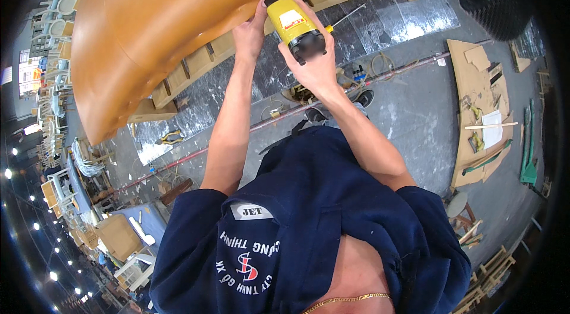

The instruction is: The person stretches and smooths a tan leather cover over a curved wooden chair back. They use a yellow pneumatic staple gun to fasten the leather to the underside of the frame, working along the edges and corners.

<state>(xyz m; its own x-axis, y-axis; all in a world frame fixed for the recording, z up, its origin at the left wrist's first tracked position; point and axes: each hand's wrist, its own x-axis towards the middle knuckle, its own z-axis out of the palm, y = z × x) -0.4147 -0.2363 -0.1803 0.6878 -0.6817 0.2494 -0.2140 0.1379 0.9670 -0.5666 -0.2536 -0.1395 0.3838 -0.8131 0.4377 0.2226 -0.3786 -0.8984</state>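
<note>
My right hand (pixel 312 67) is wrapped around a yellow and black staple gun (pixel 290 20). The gun's black nose meets the lower edge of a tan leather cover (pixel 136 35), which curves over a wooden furniture frame (pixel 224 48). Close to that nose, my left hand (pixel 250 32) grips the leather's edge, its fingertips partly hidden. Beside my right hand a thin metal shaft with a yellow end, like a screwdriver (pixel 347 17), sticks out; I cannot tell whether it is held.
The frame rests above a shiny, foil-like covered surface (pixel 409 23). On it lie yellow-handled pliers (pixel 171 137). A reddish pipe (pixel 261 125) runs along its near side. At right, a board (pixel 466 159) carries cardboard scraps and tools. A black mesh-like object (pixel 496 2) hangs at upper right.
</note>
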